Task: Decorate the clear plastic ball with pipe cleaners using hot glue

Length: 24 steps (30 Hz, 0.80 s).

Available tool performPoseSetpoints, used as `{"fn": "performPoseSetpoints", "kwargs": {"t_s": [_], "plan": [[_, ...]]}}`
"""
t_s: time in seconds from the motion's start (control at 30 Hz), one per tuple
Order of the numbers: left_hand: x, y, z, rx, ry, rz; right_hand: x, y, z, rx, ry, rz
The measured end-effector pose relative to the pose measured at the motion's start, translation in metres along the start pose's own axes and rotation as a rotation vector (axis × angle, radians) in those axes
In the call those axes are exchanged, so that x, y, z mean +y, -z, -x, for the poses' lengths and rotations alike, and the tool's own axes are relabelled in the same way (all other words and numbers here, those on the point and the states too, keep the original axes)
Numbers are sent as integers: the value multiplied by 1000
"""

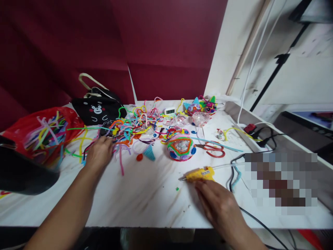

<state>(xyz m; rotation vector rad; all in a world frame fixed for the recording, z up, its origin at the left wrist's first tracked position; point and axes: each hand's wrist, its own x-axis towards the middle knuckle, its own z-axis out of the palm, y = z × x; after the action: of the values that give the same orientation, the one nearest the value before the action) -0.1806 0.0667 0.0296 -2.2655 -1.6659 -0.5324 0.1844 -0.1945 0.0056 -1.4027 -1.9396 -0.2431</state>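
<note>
My left hand [100, 152] reaches into the left edge of a tangled pile of coloured pipe cleaners [140, 121]; its fingertips are hidden among dark strands. At the front right, my right hand [217, 199] has its fingers closed on a yellow glue gun [199, 174], which lies low over the white table with its nozzle to the left. Behind the gun sits a round ornament [181, 147] wrapped in pink, green, orange and blue. A light blue cone [149, 153] and an orange oval piece [139, 157] lie between my hands.
Red-handled scissors [214, 149] lie right of the ornament. A red bag [74, 119] of pipe cleaners and a black bag [97, 110] stand at the left. Finished colourful pieces [194, 107] and a small timer [170, 111] are behind. A power strip [249, 137] and cables run along the right.
</note>
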Motion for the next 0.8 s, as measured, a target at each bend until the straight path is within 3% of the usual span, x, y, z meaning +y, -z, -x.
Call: {"fn": "performPoseSetpoints", "kwargs": {"t_s": [0.07,0.17,0.27,0.4,0.6,0.8], "plan": [[22,13,2,91,-8,99,12,9,2,-14,-90,77],[67,31,4,96,-127,371,32,20,9,-147,-228,201],[115,37,4,-78,-294,670,47,26,16,-280,-363,209],[161,16,0,-275,-386,897,51,30,13,-461,-496,98],[186,-30,-4,-336,-395,1209,49,35,-7,-645,-580,57],[189,-39,-2,-378,-368,1303,52,38,-14,-677,-675,-110]]}}
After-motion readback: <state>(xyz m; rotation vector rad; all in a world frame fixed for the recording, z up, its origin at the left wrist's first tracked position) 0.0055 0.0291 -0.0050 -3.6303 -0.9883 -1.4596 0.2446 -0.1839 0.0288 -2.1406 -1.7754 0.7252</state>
